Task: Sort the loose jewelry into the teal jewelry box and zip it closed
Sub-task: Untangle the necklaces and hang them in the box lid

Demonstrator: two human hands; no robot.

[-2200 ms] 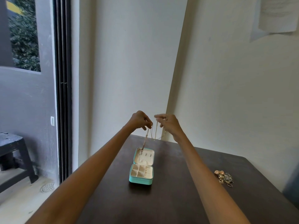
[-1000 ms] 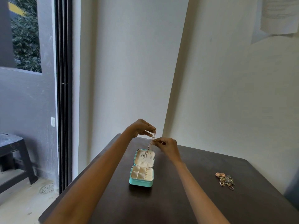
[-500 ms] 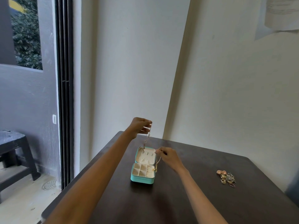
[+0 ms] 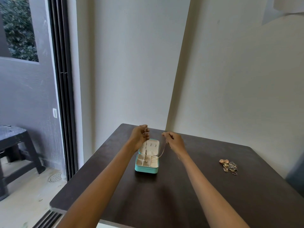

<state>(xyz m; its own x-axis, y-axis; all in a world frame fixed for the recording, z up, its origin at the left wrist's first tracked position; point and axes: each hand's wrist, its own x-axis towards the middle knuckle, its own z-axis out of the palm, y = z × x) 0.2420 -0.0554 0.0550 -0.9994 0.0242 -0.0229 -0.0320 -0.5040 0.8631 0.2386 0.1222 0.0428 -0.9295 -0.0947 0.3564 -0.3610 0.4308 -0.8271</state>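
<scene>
both grips: left hand [image 4: 139,137] & right hand [image 4: 172,140] pinch chain [image 4: 162,149] over open teal box [image 4: 146,169].

Dark brown wooden table [image 4: 181,195] against cream walls. Small teal zip jewelry box [image 4: 146,168] lies open, cream lining, lid raised. Left hand [image 4: 139,136] and right hand [image 4: 174,141] each pinch 1 end of a thin gold chain necklace [image 4: 146,151], which dangles into the box's compartments. Heap of loose gold jewelry [image 4: 229,165] sits well apart, to the right.

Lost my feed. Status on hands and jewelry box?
Left hand and right hand pinch the chain. Chain sags into the open teal box. Loose jewelry pile waits at right. Nothing obstructing.
</scene>
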